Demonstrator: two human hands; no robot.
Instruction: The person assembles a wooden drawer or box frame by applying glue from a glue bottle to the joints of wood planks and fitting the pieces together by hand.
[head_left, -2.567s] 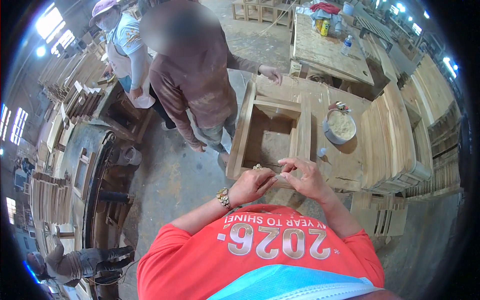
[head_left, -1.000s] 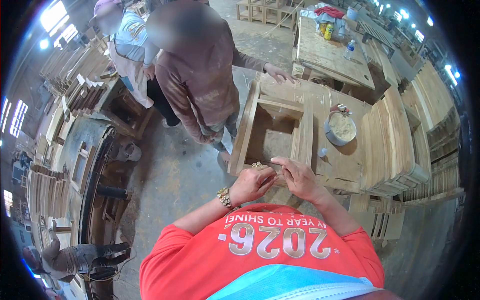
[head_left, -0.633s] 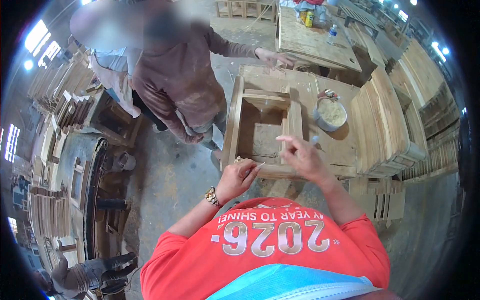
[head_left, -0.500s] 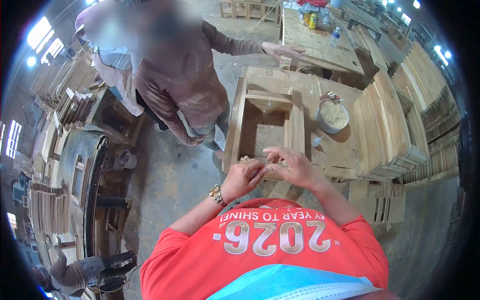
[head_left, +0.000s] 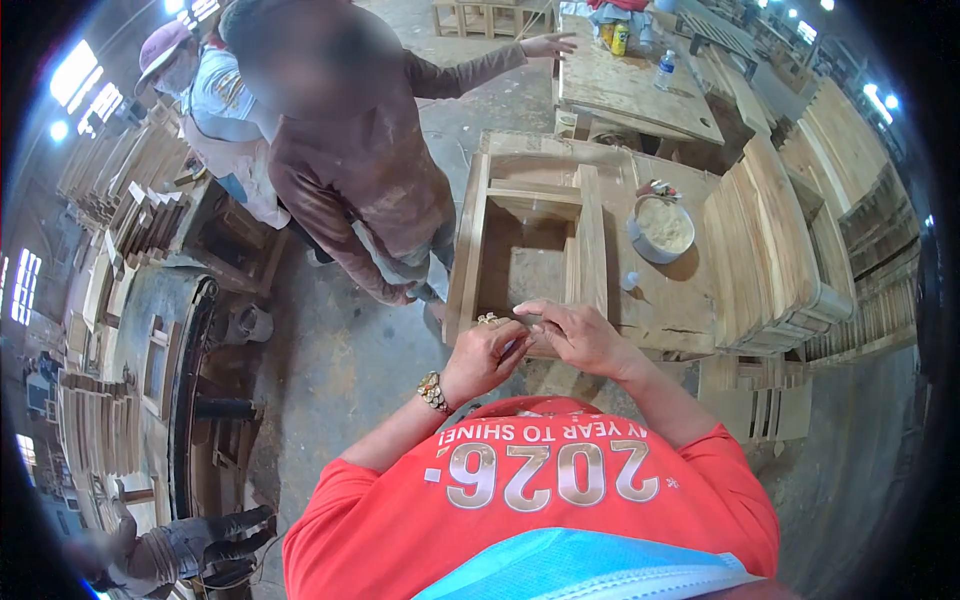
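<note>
My left hand (head_left: pixel 484 358), with a gold ring and a gold watch (head_left: pixel 432 391) at the wrist, is closed, its thumb and fingers pressed together. Against its fingertips rests my right hand (head_left: pixel 576 337), also closed, with thumb and forefinger pinched. Anything between the fingers is too small to make out. Just beyond both hands lies a wooden frame (head_left: pixel 592 240) of joined bars, its near end partly hidden behind them. A small bottle with a pale tip (head_left: pixel 630 281) stands to the right of the frame.
A white tub of pale paste or powder (head_left: pixel 640 240) sits on the workbench (head_left: pixel 680 310). Stacked boards (head_left: pixel 765 250) rise at the right. A co-worker in a brown shirt (head_left: pixel 370 170) stands at the frame's left. Behind is another table (head_left: pixel 640 110) with a water bottle (head_left: pixel 666 70).
My right fingers have drawn in closer to my left fingertips. The co-worker's outstretched arm has swung up and away from the bench, and the co-worker has straightened a little.
</note>
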